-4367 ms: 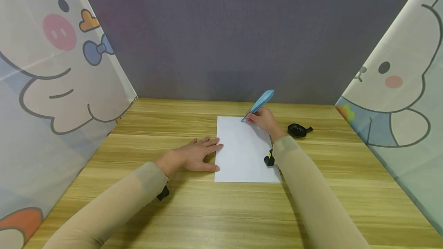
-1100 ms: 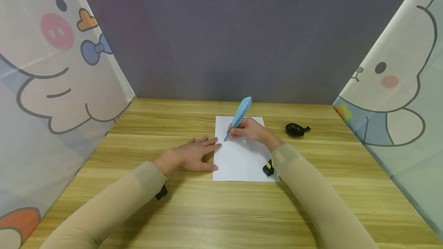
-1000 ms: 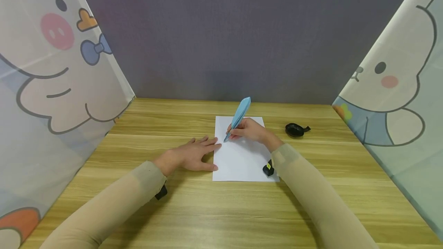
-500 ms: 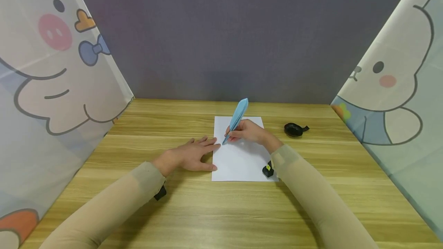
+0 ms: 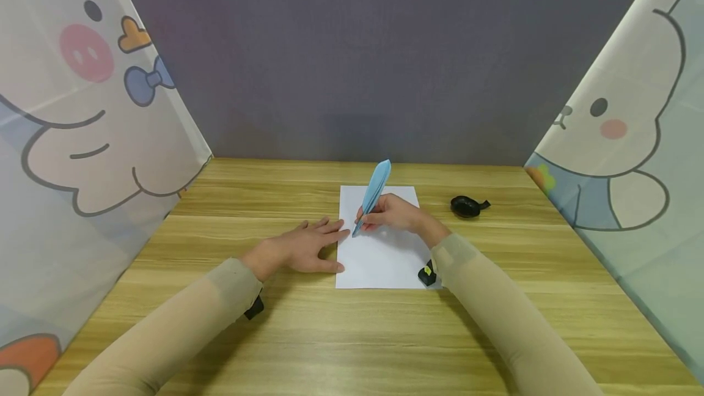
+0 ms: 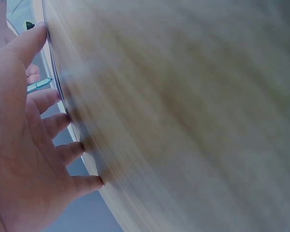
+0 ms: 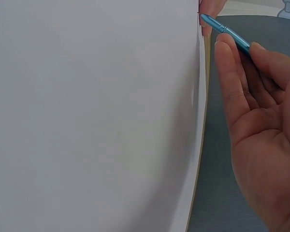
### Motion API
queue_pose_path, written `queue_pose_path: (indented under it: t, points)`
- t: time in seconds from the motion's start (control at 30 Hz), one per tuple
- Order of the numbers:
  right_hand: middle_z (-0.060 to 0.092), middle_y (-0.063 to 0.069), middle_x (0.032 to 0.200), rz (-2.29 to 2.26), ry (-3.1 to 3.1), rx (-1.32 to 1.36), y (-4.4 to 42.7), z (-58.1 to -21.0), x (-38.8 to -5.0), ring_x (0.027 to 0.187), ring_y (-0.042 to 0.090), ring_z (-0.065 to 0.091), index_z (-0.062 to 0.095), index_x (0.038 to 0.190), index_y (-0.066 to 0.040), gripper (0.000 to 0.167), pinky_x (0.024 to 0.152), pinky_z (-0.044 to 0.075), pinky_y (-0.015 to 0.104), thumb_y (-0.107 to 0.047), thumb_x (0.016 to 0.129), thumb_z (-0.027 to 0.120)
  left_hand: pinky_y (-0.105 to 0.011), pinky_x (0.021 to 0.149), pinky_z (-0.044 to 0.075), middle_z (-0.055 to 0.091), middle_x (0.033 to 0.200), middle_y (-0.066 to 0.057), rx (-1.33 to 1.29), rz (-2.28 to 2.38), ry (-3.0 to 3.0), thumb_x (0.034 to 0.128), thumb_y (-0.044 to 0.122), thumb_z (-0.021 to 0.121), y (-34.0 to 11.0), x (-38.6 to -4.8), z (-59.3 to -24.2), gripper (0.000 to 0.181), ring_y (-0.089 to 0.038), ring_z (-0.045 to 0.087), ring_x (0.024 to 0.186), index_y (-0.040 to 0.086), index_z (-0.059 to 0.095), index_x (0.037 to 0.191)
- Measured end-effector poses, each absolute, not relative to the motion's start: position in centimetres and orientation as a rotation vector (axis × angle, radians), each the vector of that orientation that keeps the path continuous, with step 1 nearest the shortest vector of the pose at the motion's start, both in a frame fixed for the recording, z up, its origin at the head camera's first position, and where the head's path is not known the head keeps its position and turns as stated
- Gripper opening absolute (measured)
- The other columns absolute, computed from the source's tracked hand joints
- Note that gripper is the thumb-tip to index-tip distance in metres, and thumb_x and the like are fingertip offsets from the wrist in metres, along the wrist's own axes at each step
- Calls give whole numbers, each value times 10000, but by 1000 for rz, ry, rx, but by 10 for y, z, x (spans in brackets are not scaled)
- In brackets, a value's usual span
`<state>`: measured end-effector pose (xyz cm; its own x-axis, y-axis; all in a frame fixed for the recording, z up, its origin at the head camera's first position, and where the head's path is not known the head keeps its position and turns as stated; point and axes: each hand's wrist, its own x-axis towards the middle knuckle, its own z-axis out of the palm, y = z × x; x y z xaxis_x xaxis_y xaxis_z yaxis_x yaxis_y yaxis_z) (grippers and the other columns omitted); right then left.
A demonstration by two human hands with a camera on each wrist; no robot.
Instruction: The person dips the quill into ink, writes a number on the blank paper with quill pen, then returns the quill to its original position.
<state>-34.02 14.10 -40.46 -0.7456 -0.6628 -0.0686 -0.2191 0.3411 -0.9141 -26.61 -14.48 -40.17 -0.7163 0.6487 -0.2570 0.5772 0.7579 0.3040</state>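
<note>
Pen (image 5: 374, 191) in R grip (image 5: 397, 214) — L grip (image 5: 309, 249) on ppr (image 5: 379, 264)

- The right hand (image 5: 397, 212) is nearer and further left than before, uncovering the far right corner of the paper (image 5: 379, 261).
- The blue pen (image 5: 376, 187) stands steeper, its tip shifted from the far edge to just beside the left hand's fingers (image 5: 333, 239).
- The black wrist device (image 5: 426, 275) sits closer to the paper's near edge.
</note>
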Motion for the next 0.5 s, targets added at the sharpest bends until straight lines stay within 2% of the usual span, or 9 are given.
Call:
queue_pose_path:
  t: [0.5]
  points:
    - [831,180,1160,-1326,2184,-794,143,-405,-333,1023,189,816,762,1230,58,220,952,666,359,-93,1094,676,-742,1340,121,131,1867,-22,919,266,2605,1055,694,576,-143,-265,-402,892,-395,76,1730,261,260,1768]
